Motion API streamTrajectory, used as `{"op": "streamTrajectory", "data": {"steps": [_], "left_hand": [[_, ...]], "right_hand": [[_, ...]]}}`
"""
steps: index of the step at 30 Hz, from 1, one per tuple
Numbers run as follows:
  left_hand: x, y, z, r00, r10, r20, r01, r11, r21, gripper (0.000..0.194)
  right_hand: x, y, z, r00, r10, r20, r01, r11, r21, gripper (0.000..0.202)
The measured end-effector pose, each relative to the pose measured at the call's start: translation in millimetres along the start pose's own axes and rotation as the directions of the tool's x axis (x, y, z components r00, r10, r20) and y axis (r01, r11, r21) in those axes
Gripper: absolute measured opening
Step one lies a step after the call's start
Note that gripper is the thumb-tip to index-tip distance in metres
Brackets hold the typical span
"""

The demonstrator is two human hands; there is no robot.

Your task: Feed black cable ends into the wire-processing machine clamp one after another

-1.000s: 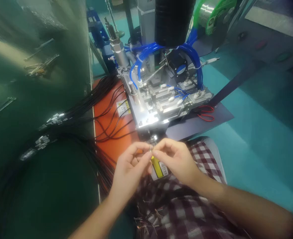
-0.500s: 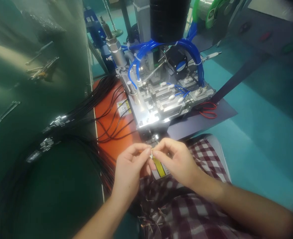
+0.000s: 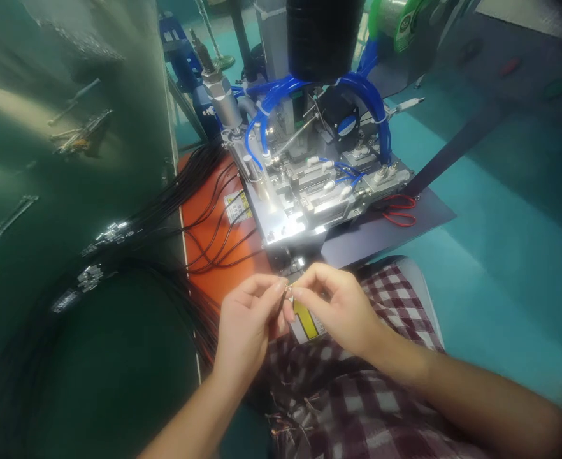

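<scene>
My left hand [image 3: 250,319] and my right hand [image 3: 338,309] meet in front of the machine [image 3: 304,185], fingertips almost touching. Thumb and forefinger are pinched together on each hand. Between the fingertips is a tiny light-coloured piece [image 3: 288,289], too small to identify, and which hand bears it is unclear. Behind the fingers shows a yellow and white label [image 3: 307,322]. The metal machine with blue tubes [image 3: 281,95] stands just beyond my hands on an orange base [image 3: 214,248].
Bundles of black cables [image 3: 166,197] with metal ends cross the dark green surface [image 3: 118,357] at left. A red wire loop [image 3: 400,213] lies right of the machine. Small thin pieces [image 3: 293,414] rest on the checked cloth [image 3: 357,408]. A green spool [image 3: 396,25] is at upper right.
The fingertips have shifted very slightly left, and the tiny piece between them has changed its angle. The machine and cables look the same.
</scene>
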State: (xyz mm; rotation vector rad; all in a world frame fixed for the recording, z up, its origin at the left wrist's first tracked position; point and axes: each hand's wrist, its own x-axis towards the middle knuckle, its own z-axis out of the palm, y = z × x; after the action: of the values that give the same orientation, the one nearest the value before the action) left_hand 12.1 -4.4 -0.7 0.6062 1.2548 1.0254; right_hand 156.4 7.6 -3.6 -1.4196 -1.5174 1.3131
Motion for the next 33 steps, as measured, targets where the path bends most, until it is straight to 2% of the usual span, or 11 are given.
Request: {"op": "streamTrajectory", "data": {"steps": [12,18,21,28,31,33], "left_hand": [[-0.6,-1.7,-2.2,0.999,0.034,-0.009,-0.034,0.999,0.036,0.02],[-2.0,-1.2,-4.0,0.999,0.05,0.019,-0.05,0.999,0.014,0.016],[-2.9,1.5,-3.1,0.998,0.048,0.034,-0.049,0.999,0.009,0.015],[-4.1,3.4,-3.7,0.999,0.019,0.026,-0.021,0.996,0.081,0.022],[-7.5,4.1,-3.7,1.0,0.01,-0.003,-0.01,0.986,0.164,0.025],[-10.3,5.2,-2.5,1.0,0.016,-0.011,-0.015,0.992,0.129,0.025]], "right_hand": [[0.1,1.7,1.8,1.0,-0.004,-0.019,0.005,0.999,0.041,0.016],[2.0,1.3,1.2,0.999,0.033,0.039,-0.04,0.979,0.202,0.014],[3.0,1.2,1.7,0.998,0.054,0.044,-0.062,0.971,0.229,0.014],[3.5,-0.5,3.2,0.997,-0.009,0.077,-0.011,0.967,0.256,0.015],[2.3,-3.6,1.6,0.998,-0.021,0.065,0.008,0.98,0.196,0.016],[0.8,-6.0,1.7,0.999,-0.049,0.015,0.047,0.996,0.078,0.016]]}}
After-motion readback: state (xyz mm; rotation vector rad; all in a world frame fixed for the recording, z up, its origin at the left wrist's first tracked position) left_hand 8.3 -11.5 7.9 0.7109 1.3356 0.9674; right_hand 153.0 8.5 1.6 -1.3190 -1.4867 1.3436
